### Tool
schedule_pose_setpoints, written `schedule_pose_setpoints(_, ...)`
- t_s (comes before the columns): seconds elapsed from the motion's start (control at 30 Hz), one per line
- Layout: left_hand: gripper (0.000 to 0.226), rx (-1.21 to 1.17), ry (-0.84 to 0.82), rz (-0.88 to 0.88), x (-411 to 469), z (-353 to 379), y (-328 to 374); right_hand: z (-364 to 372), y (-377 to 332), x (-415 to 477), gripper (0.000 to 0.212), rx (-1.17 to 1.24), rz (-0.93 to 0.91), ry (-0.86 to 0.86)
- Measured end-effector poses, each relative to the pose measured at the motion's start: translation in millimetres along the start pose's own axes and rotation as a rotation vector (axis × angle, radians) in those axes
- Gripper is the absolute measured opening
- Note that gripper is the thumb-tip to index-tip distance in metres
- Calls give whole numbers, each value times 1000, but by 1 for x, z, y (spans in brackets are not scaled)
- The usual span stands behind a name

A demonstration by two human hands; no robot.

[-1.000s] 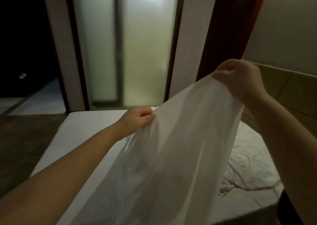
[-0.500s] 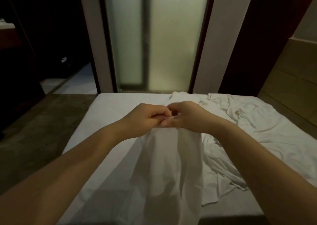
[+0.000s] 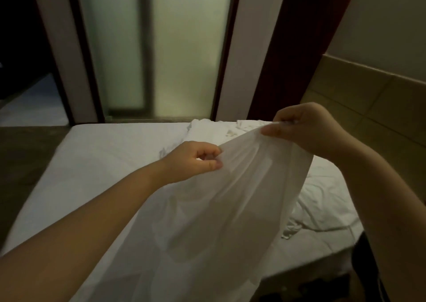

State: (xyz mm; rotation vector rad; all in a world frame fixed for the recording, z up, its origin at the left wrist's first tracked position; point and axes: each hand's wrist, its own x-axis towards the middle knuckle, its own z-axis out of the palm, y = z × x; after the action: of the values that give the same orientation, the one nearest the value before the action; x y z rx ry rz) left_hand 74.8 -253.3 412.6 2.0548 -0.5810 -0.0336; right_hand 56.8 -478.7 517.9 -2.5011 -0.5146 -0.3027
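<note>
A thin white sheet (image 3: 221,209) hangs lifted over a bed with a white mattress (image 3: 96,163). My left hand (image 3: 193,161) pinches the sheet's upper edge at the centre of the view. Higher and to the right, my right hand (image 3: 304,129) grips the same edge, so the cloth stretches between the two hands and drapes down toward me. The rest of the sheet lies crumpled (image 3: 322,200) on the right half of the bed.
Frosted glass doors (image 3: 152,53) stand beyond the far end of the bed. A dark wooden panel (image 3: 295,48) and a padded beige headboard wall (image 3: 368,108) rise on the right. Dark floor (image 3: 25,159) runs along the bed's left side.
Half a second ago both hands met together low over the bed. Now they have drawn apart, the right hand rising up and to the right, spreading the sheet's edge.
</note>
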Motion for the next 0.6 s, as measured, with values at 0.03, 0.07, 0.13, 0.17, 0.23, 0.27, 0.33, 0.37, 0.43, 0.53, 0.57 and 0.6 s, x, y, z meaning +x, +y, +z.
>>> schedule_pose_setpoints(0.03,8,26,-1,22,11,6,-3,-3,1,-2,34,-6,23,18)
schedule_pose_setpoints(0.07,7,51,-5,39,20,12,-7,-5,2,-6,26,-10,52,38)
schedule_pose_setpoints(0.13,17,130,-22,71,35,25,-14,-8,5,-14,15,-25,108,83)
schedule_pose_setpoints(0.17,21,158,-33,105,39,31,-16,-9,9,-18,14,-38,132,110)
schedule_pose_setpoints(0.23,15,153,-35,223,44,40,-17,-13,18,-25,13,-67,182,175)
schedule_pose_setpoints(0.27,14,142,-30,278,46,44,-17,-15,23,-30,12,-89,207,214)
schedule_pose_setpoints(0.33,21,138,-45,306,52,50,-20,-17,34,-38,12,-127,242,294)
schedule_pose_setpoints(0.37,32,163,-67,282,56,53,-25,-17,40,-42,12,-147,248,331)
schedule_pose_setpoints(0.43,48,217,-110,233,63,60,-34,-16,49,-48,11,-192,268,395)
schedule_pose_setpoints(0.53,41,130,-84,170,66,62,-45,-13,66,-52,15,-360,344,431)
schedule_pose_setpoints(0.57,38,86,-63,142,66,59,-47,-10,71,-52,21,-456,362,417)
schedule_pose_setpoints(0.6,35,52,-45,125,64,55,-48,-5,73,-51,28,-524,370,396)
